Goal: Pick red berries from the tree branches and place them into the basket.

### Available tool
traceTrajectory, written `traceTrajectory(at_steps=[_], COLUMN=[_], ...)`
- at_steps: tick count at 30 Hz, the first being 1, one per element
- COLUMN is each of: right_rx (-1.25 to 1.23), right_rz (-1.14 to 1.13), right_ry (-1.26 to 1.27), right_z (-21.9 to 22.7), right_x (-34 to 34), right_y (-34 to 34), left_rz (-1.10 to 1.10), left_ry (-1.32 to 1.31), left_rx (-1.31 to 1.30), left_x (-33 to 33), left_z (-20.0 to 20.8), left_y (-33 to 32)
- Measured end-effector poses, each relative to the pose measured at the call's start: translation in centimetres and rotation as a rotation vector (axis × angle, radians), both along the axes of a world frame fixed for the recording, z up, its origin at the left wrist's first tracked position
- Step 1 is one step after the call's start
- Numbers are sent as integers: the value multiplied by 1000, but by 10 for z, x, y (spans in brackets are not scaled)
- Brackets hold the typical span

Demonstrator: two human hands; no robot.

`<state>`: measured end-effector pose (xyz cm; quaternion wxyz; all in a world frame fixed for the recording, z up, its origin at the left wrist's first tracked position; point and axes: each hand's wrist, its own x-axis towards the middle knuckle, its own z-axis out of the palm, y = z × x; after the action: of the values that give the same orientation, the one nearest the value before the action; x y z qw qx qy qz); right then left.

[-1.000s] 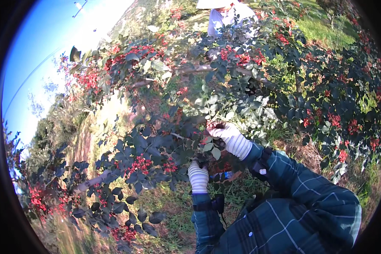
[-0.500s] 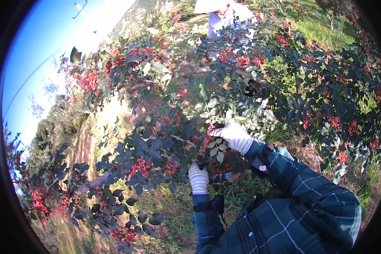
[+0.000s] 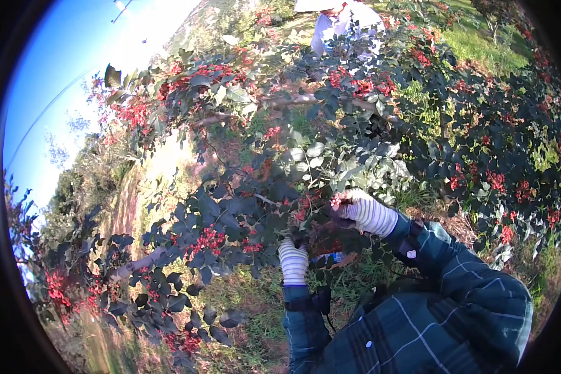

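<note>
My right hand (image 3: 366, 213), in a striped white glove with dark fingertips, pinches a small cluster of red berries (image 3: 336, 200) a little away from the bush. Lower and to the left is my left hand (image 3: 293, 262), gloved alike, its fingers curled closed among dark leaves at the branch tips; whatever they grip is hidden. Between and above the hands hang more red berries (image 3: 300, 215) on leafy twigs. Pale sunlit leaves (image 3: 355, 168) stand just above my right hand.
Thick branches (image 3: 137, 268) cross the bush at left and behind. Berry clusters (image 3: 207, 242) hang left of my hands, and dense foliage fills the right side. Beyond the bush is another person in white clothing (image 3: 349, 28). Grass (image 3: 243, 311) covers the ground below.
My right hand has drawn back to the right and slightly down, away from the twigs, with the berry cluster in its fingers. My left hand has stayed in nearly the same place.
</note>
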<state>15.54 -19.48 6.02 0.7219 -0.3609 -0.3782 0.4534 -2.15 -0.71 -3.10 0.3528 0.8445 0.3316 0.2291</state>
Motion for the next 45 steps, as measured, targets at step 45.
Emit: traceTrajectory(at_steps=[45], right_rx=[-34], right_rz=[-49], right_ry=[534], right_z=[-94], right_x=[7], right_y=[102], left_rz=[51], left_ry=[139], left_rx=[-29], left_x=[-12], left_z=[16], left_y=[-9])
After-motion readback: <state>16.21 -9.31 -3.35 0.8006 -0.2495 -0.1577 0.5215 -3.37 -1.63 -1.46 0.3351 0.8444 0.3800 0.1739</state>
